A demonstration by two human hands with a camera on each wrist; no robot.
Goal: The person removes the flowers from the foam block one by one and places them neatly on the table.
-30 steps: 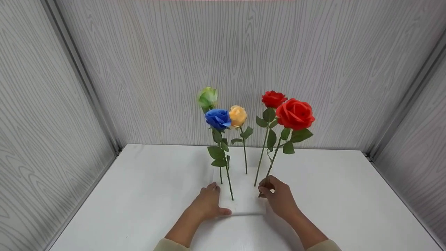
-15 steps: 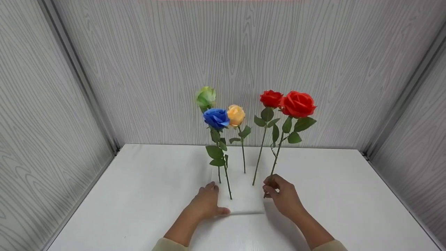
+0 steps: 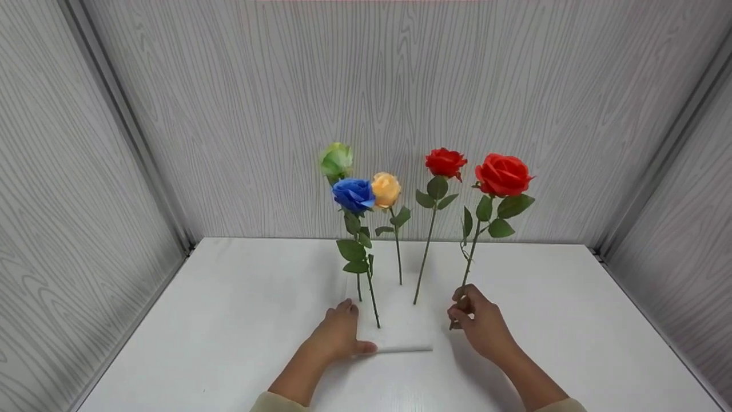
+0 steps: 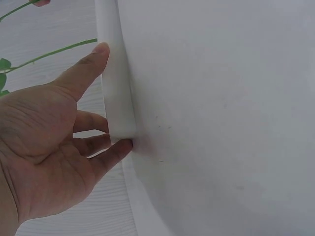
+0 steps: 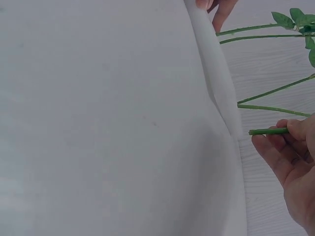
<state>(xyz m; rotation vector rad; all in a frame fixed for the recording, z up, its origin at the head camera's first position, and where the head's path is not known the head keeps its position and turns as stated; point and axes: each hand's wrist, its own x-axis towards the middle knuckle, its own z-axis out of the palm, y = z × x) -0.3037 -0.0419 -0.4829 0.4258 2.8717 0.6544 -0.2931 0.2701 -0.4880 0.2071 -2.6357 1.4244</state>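
Observation:
My right hand (image 3: 485,323) pinches a red rose (image 3: 504,174) low on its green stem, with leaves under the bloom. In the right wrist view the bare stem end (image 5: 258,132) sticks out past the fingertips, apart from the white slab (image 5: 216,73). My left hand (image 3: 334,332) rests against the near left corner of that slab (image 3: 403,337). In the left wrist view its thumb (image 4: 88,66) and fairly straight fingers (image 4: 114,158) touch the slab's edge. A blue rose (image 3: 353,195), a green rose (image 3: 336,160), a yellow rose (image 3: 386,190) and another red rose (image 3: 445,162) stand in the slab.
The white table (image 3: 251,309) spreads around the slab. A grey wood-grain panel (image 3: 274,114) closes off the back, with similar panels at the left (image 3: 51,200) and right.
The right hand has moved rightward with its red rose, from over the slab to beyond its right side. The rose now stands more upright. The left hand stays at the slab.

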